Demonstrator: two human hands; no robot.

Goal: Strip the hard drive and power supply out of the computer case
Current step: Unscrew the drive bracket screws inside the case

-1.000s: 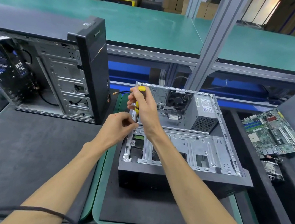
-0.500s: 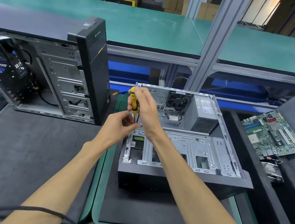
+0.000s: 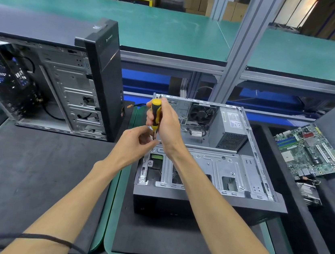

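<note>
Yellow-black ribbed screwdriver [image 3: 155,115] clamped upright in right hand [image 3: 168,124]; left hand [image 3: 134,144] fingertips pinch its steel shaft over the stamped-metal computer case [image 3: 209,170].

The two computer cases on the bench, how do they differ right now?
The left case stands upright; the middle case lies flat, open side up. The left case keeps its black front panel; the middle case shows a power supply and fan. Both have bare metal frames and open sides.

upright tower [image 3: 101,76] crowding left, motherboard [image 3: 309,150] right
</note>
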